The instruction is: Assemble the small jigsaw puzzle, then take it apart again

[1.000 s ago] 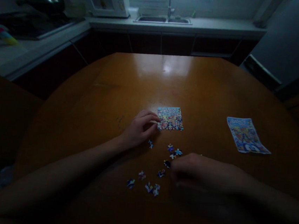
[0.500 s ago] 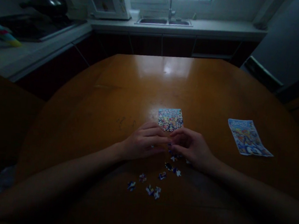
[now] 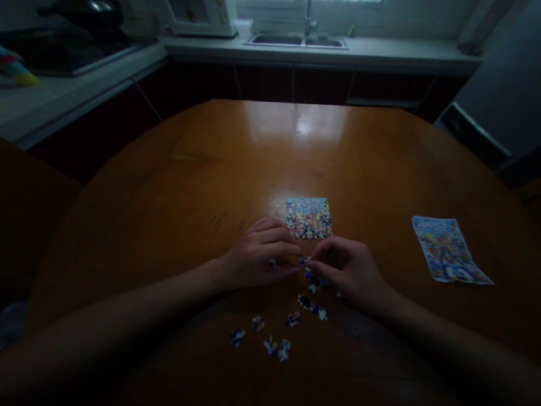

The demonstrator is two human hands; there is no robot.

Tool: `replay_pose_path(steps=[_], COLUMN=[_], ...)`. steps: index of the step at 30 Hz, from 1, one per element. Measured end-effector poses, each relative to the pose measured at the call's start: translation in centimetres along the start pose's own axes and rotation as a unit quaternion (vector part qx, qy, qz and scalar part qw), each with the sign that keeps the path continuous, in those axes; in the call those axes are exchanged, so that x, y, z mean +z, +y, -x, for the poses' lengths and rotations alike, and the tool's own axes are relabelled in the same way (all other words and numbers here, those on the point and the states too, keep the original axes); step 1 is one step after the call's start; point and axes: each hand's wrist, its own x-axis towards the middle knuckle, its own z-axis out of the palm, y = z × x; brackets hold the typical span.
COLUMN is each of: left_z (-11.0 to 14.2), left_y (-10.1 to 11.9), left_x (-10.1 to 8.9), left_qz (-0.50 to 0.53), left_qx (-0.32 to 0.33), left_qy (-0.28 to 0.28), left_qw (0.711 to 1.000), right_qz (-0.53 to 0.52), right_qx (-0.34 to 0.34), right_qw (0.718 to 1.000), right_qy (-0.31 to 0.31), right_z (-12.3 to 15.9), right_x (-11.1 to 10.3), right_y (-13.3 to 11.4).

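Observation:
Between my two hands, just below the partly assembled jigsaw puzzle [image 3: 308, 218], a small puzzle piece [image 3: 303, 261] shows at the fingertips. My right hand [image 3: 353, 268] pinches it between thumb and fingers. From the other side, my left hand [image 3: 260, 253] curls its thumb and fingers onto the same piece. Another pale piece [image 3: 272, 262] lies partly hidden beside my left palm. Several loose pieces [image 3: 315, 282] lie under and next to my right fingers. Closer to me are a dark piece [image 3: 305, 302], a blue and white piece [image 3: 320, 312] and several more.
A creased picture sheet [image 3: 451, 249] lies on the right of the wooden table [image 3: 196, 183]. Beyond the table run a counter with a sink [image 3: 298, 41], a microwave [image 3: 196, 5] and a stove with a black wok [image 3: 90, 10].
My left fingers, stretched out before, have bent and closed in toward the thumb. The piece at the fingertips now shows more plainly. The assembled puzzle and loose pieces have stayed put.

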Motion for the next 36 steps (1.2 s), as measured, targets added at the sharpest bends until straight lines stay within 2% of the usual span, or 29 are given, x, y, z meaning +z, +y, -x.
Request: replay_pose_path(steps=[4, 10, 13, 17, 20, 25, 28, 36], left_z=[0.1, 0.3, 0.5, 0.6, 0.6, 0.5, 0.4, 0.3], left_y=[0.1, 0.3, -0.7, -3.0, -4.0, -3.8, -3.7, -3.7], left_x=[0.0, 0.0, -0.3, -1.0, -1.2, -0.9, -0.8, -0.8], left_qz=[0.013, 0.014, 0.016, -0.011, -0.023, -0.025, -0.018, -0.018], left_qx=[0.007, 0.003, -0.017, -0.043, -0.053, -0.057, -0.066, -0.072], left_qy=[0.008, -0.036, -0.028, -0.024, -0.045, -0.093, -0.095, -0.109], left_qw=[1.000, 0.999, 0.999, 0.999, 0.997, 0.994, 0.993, 0.991], right_qz=[0.010, 0.022, 0.071, 0.143, 0.167, 0.187, 0.195, 0.186], right_qx=[0.002, -0.008, -0.041, -0.080, -0.080, -0.087, -0.093, -0.100], right_qw=[1.000, 1.000, 0.995, 0.975, 0.966, 0.967, 0.967, 0.968], right_qy=[-0.003, -0.001, 0.051, 0.149, 0.178, 0.150, 0.133, 0.138], right_z=[0.1, 0.3, 0.0, -0.7, -1.3, -1.8, -1.8, -1.8], right_x=[0.1, 0.5, -0.2, -2.2, -3.4, -3.6, -3.3, -3.3], right_y=[0.0, 0.1, 0.0, 0.5, 1.3, 2.5, 2.6, 2.6])
